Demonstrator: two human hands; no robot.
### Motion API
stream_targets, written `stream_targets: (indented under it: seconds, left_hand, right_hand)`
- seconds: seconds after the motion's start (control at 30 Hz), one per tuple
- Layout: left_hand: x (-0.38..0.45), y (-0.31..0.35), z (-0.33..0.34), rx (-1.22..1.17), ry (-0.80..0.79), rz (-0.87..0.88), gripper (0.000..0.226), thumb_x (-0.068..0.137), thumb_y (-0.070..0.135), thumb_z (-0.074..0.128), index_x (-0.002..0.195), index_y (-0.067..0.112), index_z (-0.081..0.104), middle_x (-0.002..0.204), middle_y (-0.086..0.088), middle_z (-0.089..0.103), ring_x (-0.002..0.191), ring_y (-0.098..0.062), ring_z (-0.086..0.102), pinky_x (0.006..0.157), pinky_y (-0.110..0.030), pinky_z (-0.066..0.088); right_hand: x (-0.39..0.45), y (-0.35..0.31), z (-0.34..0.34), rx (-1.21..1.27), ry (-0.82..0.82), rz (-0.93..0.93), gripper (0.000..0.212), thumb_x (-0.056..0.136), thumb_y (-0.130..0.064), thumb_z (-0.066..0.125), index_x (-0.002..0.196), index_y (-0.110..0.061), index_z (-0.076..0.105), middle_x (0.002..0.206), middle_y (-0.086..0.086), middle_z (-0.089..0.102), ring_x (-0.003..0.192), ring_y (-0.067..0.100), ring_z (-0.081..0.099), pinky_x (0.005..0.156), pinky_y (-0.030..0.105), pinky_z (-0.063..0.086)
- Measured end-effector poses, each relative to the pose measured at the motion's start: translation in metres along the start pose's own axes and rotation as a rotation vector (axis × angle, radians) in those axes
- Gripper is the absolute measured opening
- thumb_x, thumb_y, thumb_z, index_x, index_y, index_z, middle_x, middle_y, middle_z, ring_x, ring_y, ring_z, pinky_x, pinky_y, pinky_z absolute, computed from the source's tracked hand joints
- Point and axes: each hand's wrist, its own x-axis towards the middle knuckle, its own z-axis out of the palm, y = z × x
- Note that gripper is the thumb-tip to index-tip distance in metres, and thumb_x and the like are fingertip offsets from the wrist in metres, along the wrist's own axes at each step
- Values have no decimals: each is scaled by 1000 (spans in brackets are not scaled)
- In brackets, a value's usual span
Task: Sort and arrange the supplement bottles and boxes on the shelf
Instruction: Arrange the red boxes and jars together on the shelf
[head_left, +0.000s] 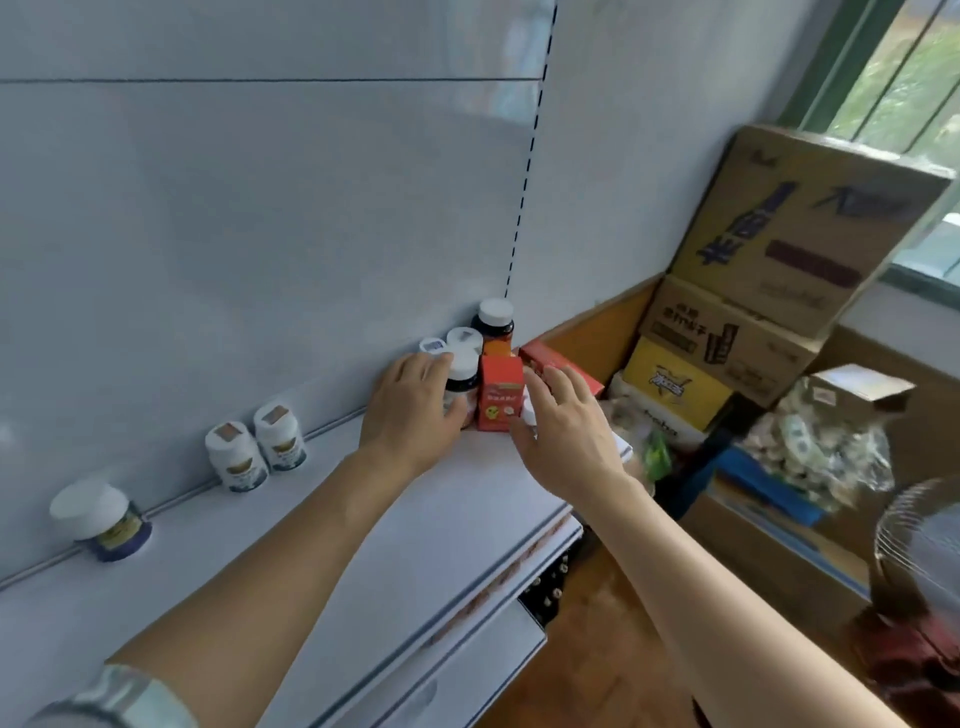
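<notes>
Both hands reach to the far end of the white shelf (322, 525), where a cluster of supplement bottles and boxes stands against the back panel; the left hand (410, 410) curls its fingers and thumb round a dark bottle with a white cap (461, 375), which stands upright just left of a red box (500, 394) and touches it; the right hand (563, 431) hovers beside that box with fingers straight and slightly spread, its fingertips close to the box's right face, though whether they touch cannot be told; behind the box stands a taller dark bottle with an orange label (494, 322), and two white caps (452, 340) show between it and the left hand; a second red box (545, 359) lies flat at the shelf's end; further left along the back edge stand two white bottles (257, 452) side by side, and well apart from them a blue-based bottle with a white lid (98, 519); beyond the shelf end cardboard cartons (769, 270) are stacked by a window.
</notes>
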Motion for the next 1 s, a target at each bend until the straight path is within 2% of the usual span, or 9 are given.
stream_targets:
  seconds: [0.07, 0.2, 0.3, 0.4, 0.47, 0.63, 0.73, 0.87, 1.0]
  left_hand:
    - [16, 1, 7, 25, -13, -33, 55, 90, 32, 57, 137, 4, 52, 136, -16, 56, 125, -35, 49, 107, -44, 38]
    - [40, 2, 24, 55, -13, -98, 58, 87, 40, 45, 133, 7, 56, 131, -15, 59, 122, -36, 51, 104, -44, 41]
    - [52, 4, 34, 52, -19, -119, 56, 89, 45, 40, 126, 9, 62, 123, -12, 64, 116, -34, 55, 99, -43, 45]
    - [56, 5, 40, 29, -20, -158, 48, 88, 42, 50, 118, 8, 65, 117, -11, 67, 109, -33, 59, 95, -41, 48]
    - [57, 7, 41, -3, -22, -196, 49, 86, 40, 55, 122, 9, 63, 123, -11, 65, 113, -33, 57, 98, -42, 46]
    - [54, 16, 32, -61, 21, -263, 46, 89, 40, 60, 125, 12, 63, 127, -6, 63, 116, -28, 56, 98, -36, 43]
    - [48, 19, 21, -131, 90, -344, 41, 93, 41, 62, 129, 21, 60, 125, 3, 60, 112, -18, 57, 94, -33, 46]
    - [36, 20, 5, -229, 178, -427, 38, 93, 44, 61, 125, 23, 62, 120, 3, 61, 104, -15, 60, 90, -34, 50]
    - [17, 20, -11, -331, 231, -511, 33, 90, 43, 65, 119, 26, 65, 120, 7, 63, 104, -10, 60, 89, -23, 47]
  right_hand:
    - [22, 9, 9, 27, -25, -31, 59, 95, -37, 50, 146, -11, 37, 147, 12, 44, 141, 32, 29, 117, 45, 30]
    - [58, 28, 24, 72, -92, -116, 56, 90, -35, 56, 140, -14, 42, 145, 15, 44, 141, 36, 28, 116, 46, 30]
    - [84, 45, 36, 109, -88, -218, 38, 82, -36, 57, 114, -14, 55, 112, 9, 60, 117, 33, 47, 101, 45, 43]
    - [97, 57, 42, 173, -121, -292, 40, 79, -45, 48, 105, -15, 56, 94, 3, 60, 103, 30, 50, 90, 41, 46]
    - [102, 64, 43, 199, -126, -353, 44, 79, -50, 46, 105, -16, 55, 94, 3, 60, 103, 29, 50, 87, 38, 46]
    - [113, 79, 34, 371, -97, -479, 36, 83, -39, 71, 111, -19, 61, 95, 1, 64, 95, 26, 56, 77, 31, 44]
    - [120, 80, 19, 545, -117, -523, 37, 86, -41, 70, 116, -24, 60, 104, -4, 63, 87, 18, 62, 73, 36, 53]
    - [127, 72, 4, 689, -173, -525, 36, 88, -42, 69, 119, -25, 62, 107, -8, 63, 87, 7, 63, 75, 29, 56]
    - [128, 57, 2, 773, -244, -502, 33, 89, -43, 67, 119, -30, 62, 107, -8, 64, 91, 4, 64, 77, 25, 57]
